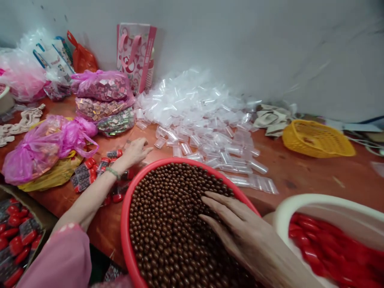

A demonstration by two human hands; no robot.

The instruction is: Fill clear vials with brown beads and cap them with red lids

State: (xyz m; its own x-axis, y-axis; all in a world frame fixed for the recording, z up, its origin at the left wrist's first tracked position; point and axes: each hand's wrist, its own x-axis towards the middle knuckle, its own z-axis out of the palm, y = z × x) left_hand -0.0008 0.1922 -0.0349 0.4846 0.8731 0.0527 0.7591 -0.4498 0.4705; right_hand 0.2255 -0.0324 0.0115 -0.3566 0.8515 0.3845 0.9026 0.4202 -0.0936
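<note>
My right hand (234, 228) lies flat with spread fingers on a heap of small brown balls (171, 216), which fill a red plastic basin (124, 224). My left hand (135, 153) reaches past the basin's far rim and rests on the wooden table (288, 176), holding nothing I can see. Beside it lie several clear tubes with red caps (85, 174), filled with something dark. Loose clear plastic tubes (192, 136) spread in a wide pile beyond my left fingertips. A white tub (306, 208) of red-capped items sits just right of my right hand.
Pink plastic bags (45, 146) and bags of shiny foil packets (102, 92) crowd the table's left side. A cardboard box (21, 240) of red-capped tubes sits at lower left. A yellow basket (316, 139) lies at right, and a grey wall runs behind.
</note>
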